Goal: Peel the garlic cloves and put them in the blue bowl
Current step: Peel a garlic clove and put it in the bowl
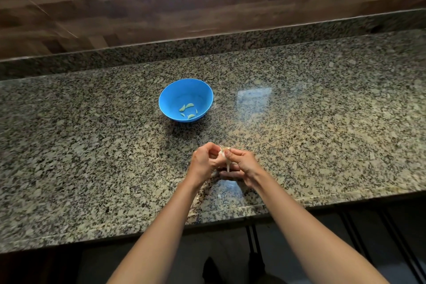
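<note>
Few cloves (189, 105) in blue bowl (174, 90), left hand (204, 161) & right hand (244, 165) pinch garlic (223, 153)

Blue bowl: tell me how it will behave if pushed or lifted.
Probably light: the blue bowl looks thin plastic and holds only a few cloves. It would likely slide on the glossy granite counter rather than tip.

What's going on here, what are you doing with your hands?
A person is peeling garlic over the speckled counter. The left grip and right grip pinch it together near the front edge, and a strip of papery skin hangs down. The blue bowl sits farther back, holding a few peeled cloves.
</note>
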Motion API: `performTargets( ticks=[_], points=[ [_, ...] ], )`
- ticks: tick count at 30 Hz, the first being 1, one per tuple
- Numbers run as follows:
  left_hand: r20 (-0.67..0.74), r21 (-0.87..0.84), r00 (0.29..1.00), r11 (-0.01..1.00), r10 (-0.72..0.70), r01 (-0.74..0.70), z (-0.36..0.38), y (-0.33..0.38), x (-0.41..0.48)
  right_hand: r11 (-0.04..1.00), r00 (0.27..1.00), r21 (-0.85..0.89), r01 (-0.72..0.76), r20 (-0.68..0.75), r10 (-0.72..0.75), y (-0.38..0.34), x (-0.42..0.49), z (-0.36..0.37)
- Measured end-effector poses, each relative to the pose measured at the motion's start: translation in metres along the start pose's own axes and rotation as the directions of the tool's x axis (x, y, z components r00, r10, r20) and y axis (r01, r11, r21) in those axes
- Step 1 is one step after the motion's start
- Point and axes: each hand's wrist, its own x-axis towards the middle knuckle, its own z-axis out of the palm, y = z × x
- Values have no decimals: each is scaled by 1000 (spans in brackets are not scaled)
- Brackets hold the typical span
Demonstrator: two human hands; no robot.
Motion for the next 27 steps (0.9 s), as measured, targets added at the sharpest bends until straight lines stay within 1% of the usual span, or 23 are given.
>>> performTargets(
  ticks=[3, 6, 10, 12, 15, 17, 20, 23, 27],
  points=[
    [-60, 12, 998, 1000, -14, 15, 5, -4, 0, 1000, 1000, 9, -6, -1, 6, 3, 2, 1],
    [-85, 21, 996, 1000, -11, 13, 6, -6, 3, 1000, 1000, 17, -18, -12, 18, 3, 5, 0],
    [-125, 27, 992, 1000, 1, 3, 7, -6, 3, 999, 1000, -50, -10, -6, 10, -1, 9, 1],
    [-116, -61, 993, 998, -23, 16, 6, -8, 3, 996, 1000, -86, 15, 19, -13, -4, 11, -2],
    [-80, -303, 992, 950, -102, 73, 4, -6, 2, 987, 992, -134, 93, 100, -80, -7, 12, -7],
    [-67, -324, 990, 941, -127, 98, 6, -2, 1, 969, 987, -195, 152, 73, -140, -7, 14, -7],
    [-87, -173, 991, 981, -98, 81, 12, -3, 2, 940, 976, -262, 217, 34, -216, -1, 17, -6],
    [-191, -1, 980, 998, -58, 59, 20, -6, 3, 948, 969, -203, 245, 18, -247, 5, 19, -6],
    [-257, 93, 967, 995, 2, 23, 32, 3, 1, 951, 958, -138, 277, -38, -285, 15, 20, -3]
  ],
)
